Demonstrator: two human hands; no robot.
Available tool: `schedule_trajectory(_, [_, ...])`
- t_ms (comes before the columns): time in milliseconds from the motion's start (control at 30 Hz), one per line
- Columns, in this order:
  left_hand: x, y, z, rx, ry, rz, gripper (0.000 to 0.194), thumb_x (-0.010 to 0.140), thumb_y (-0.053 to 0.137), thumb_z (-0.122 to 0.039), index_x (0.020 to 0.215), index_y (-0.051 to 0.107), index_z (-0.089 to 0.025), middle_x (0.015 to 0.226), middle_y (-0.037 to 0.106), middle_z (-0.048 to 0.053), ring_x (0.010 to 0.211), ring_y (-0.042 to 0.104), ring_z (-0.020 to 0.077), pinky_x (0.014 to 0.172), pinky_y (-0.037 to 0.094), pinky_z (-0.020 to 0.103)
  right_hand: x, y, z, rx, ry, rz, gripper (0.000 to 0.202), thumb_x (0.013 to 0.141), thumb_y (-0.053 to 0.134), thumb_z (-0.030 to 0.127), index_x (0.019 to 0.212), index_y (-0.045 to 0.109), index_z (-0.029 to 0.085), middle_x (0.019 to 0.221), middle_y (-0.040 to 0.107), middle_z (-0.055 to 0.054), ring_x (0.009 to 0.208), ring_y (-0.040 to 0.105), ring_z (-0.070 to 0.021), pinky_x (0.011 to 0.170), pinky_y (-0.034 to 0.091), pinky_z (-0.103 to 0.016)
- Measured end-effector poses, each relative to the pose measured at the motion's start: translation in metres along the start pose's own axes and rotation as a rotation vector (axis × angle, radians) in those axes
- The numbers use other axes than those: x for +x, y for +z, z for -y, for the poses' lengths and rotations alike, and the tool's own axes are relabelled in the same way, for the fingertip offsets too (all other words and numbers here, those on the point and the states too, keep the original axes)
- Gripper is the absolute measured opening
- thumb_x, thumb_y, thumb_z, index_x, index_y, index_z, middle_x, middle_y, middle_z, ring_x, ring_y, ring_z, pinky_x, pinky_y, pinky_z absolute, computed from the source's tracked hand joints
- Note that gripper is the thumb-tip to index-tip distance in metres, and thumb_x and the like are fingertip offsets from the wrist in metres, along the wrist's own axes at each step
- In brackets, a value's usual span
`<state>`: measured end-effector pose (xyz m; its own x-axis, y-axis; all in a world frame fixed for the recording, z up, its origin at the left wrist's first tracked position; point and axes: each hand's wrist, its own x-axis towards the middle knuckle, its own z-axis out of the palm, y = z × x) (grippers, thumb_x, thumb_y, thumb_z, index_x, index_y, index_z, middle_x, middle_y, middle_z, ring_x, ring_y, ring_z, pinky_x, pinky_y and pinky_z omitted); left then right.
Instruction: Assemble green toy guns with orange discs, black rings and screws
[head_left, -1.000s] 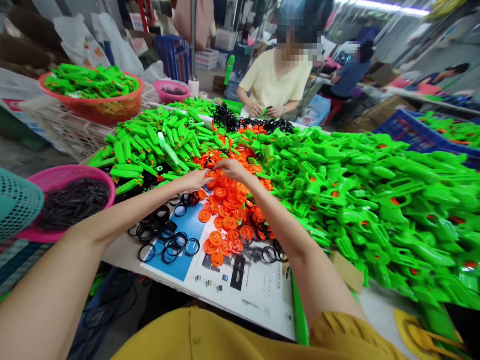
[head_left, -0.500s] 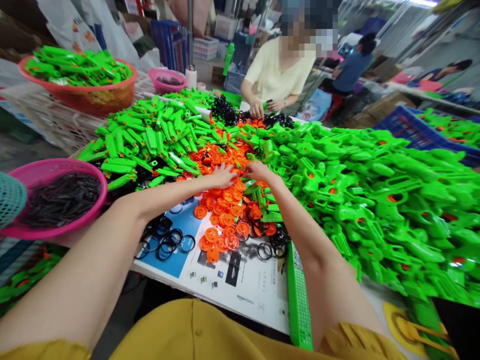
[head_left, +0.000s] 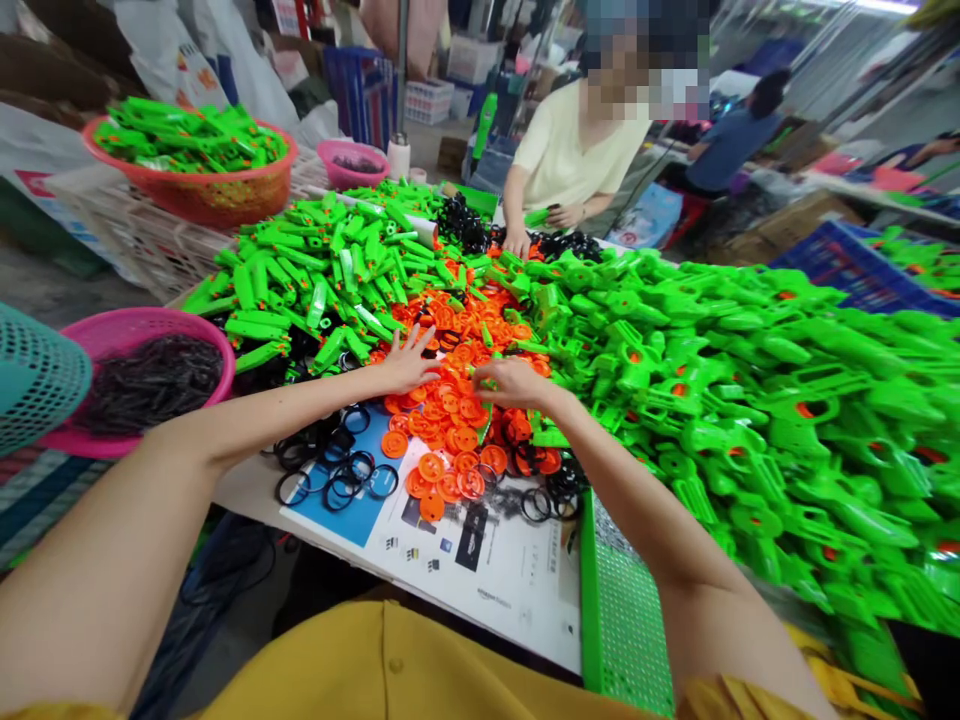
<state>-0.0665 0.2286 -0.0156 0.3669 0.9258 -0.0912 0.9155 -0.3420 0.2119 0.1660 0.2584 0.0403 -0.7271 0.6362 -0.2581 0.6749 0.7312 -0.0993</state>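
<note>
My left hand (head_left: 409, 362) lies over the left side of the orange disc pile (head_left: 450, 410), palm down with fingers spread and nothing visible in them. To its right, my right hand (head_left: 514, 382) is over the same pile with its fingers curled together. Whatever its fingertips may hold is hidden; a narrow bit of green plastic shows just under them. The discs are round and button-like, with small holes. Black rings (head_left: 349, 480) lie in front on the left, and more black rings (head_left: 551, 495) lie on the right.
Green toy-gun shells (head_left: 712, 400) are heaped on the right, slim green parts (head_left: 307, 270) on the left. A pink basin (head_left: 225, 365) holds dark strips. A green perforated tray (head_left: 592, 600) sits by my right forearm. Across the table, a co-worker (head_left: 577, 150) handles parts.
My hands have drawn apart: the left moved leftward, and the right came closer to me over the discs. My view has turned slightly left. The co-worker's hands have shifted.
</note>
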Motion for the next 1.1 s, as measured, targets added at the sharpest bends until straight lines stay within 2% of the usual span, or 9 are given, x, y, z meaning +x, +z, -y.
schedule_trajectory(100, [0.003, 0.004, -0.008, -0.033, -0.029, -0.024, 0.040, 0.098, 0.047, -0.045, 0.132, 0.063, -0.029, 0.168, 0.013, 0.009, 0.154, 0.007, 0.0442, 0.116, 0.008, 0.074, 0.015, -0.016, -0.036, 0.067, 0.175, -0.030, 0.025, 0.089, 0.057, 0.027, 0.109, 0.070, 0.019, 0.107, 0.075, -0.005, 0.096, 0.068, -0.0193, 0.085, 0.048, -0.028])
schedule_trajectory(233, [0.010, 0.012, -0.024, -0.054, 0.055, -0.018, 0.047, 0.100, 0.040, -0.047, 0.143, 0.051, -0.030, 0.167, 0.021, 0.011, 0.154, 0.014, 0.0401, 0.117, 0.003, 0.073, 0.047, -0.020, -0.076, -0.009, 0.351, -0.105, 0.057, 0.085, 0.059, 0.018, 0.140, 0.051, 0.012, 0.139, 0.059, -0.016, 0.125, 0.058, -0.0259, 0.101, 0.045, -0.034])
schedule_trajectory(400, [0.011, 0.026, -0.040, -0.134, 0.207, 0.099, 0.053, 0.100, 0.038, -0.051, 0.147, 0.045, -0.026, 0.165, 0.024, 0.014, 0.153, 0.021, 0.0373, 0.120, 0.011, 0.067, 0.080, -0.008, -0.088, -0.066, 0.443, 0.032, 0.086, 0.074, 0.073, 0.023, 0.152, 0.038, 0.024, 0.145, 0.052, -0.018, 0.128, 0.056, -0.0333, 0.103, 0.046, -0.046])
schedule_trajectory(567, [0.009, 0.027, -0.040, -0.188, 0.326, 0.042, 0.043, 0.101, 0.041, -0.045, 0.138, 0.055, -0.027, 0.153, 0.047, 0.010, 0.141, 0.043, 0.0287, 0.122, 0.020, 0.057, 0.094, -0.011, -0.088, -0.126, 0.464, 0.136, 0.097, 0.062, 0.081, 0.015, 0.150, 0.041, 0.025, 0.147, 0.048, -0.018, 0.118, 0.062, -0.0310, 0.090, 0.053, -0.035])
schedule_trajectory(633, [0.015, 0.018, -0.036, -0.214, 0.286, -0.047, 0.038, 0.102, 0.038, -0.037, 0.131, 0.060, -0.024, 0.144, 0.057, 0.009, 0.134, 0.052, 0.0244, 0.120, 0.027, 0.052, 0.097, -0.011, -0.088, -0.163, 0.479, 0.125, 0.096, 0.064, 0.079, 0.017, 0.151, 0.038, 0.021, 0.148, 0.047, -0.021, 0.121, 0.061, -0.0321, 0.091, 0.052, -0.036])
schedule_trajectory(700, [0.025, 0.008, -0.031, -0.225, 0.166, -0.113, 0.037, 0.101, 0.036, -0.028, 0.130, 0.059, -0.021, 0.137, 0.062, 0.009, 0.129, 0.056, 0.0216, 0.116, 0.035, 0.043, 0.099, -0.011, -0.086, -0.192, 0.490, 0.124, 0.090, 0.068, 0.077, 0.020, 0.150, 0.039, 0.015, 0.142, 0.053, -0.023, 0.121, 0.060, -0.0334, 0.091, 0.052, -0.037])
schedule_trajectory(767, [0.038, -0.001, -0.027, -0.214, 0.036, -0.109, 0.040, 0.098, 0.040, -0.021, 0.135, 0.054, -0.018, 0.136, 0.063, 0.011, 0.128, 0.057, 0.0220, 0.111, 0.042, 0.037, 0.101, -0.012, -0.084, -0.202, 0.480, 0.157, 0.086, 0.067, 0.078, 0.019, 0.146, 0.045, 0.015, 0.132, 0.062, -0.021, 0.116, 0.063, -0.0324, 0.086, 0.053, -0.034])
schedule_trajectory(900, [0.064, -0.007, -0.028, -0.188, -0.085, -0.043, 0.046, 0.090, 0.050, -0.019, 0.136, 0.051, -0.012, 0.130, 0.064, 0.019, 0.123, 0.061, 0.0313, 0.104, 0.046, 0.044, 0.104, -0.017, -0.082, -0.209, 0.431, 0.190, 0.086, 0.060, 0.082, 0.014, 0.141, 0.053, 0.021, 0.125, 0.069, -0.014, 0.110, 0.067, -0.0296, 0.080, 0.053, -0.029])
schedule_trajectory(1100, [0.090, 0.002, -0.041, -0.204, -0.136, -0.022, 0.051, 0.084, 0.065, -0.028, 0.131, 0.053, -0.014, 0.124, 0.066, 0.019, 0.121, 0.060, 0.0367, 0.105, 0.044, 0.051, 0.097, -0.014, -0.085, -0.138, 0.382, 0.134, 0.084, 0.065, 0.081, 0.025, 0.142, 0.049, 0.017, 0.125, 0.068, -0.016, 0.112, 0.065, -0.0306, 0.084, 0.051, -0.030])
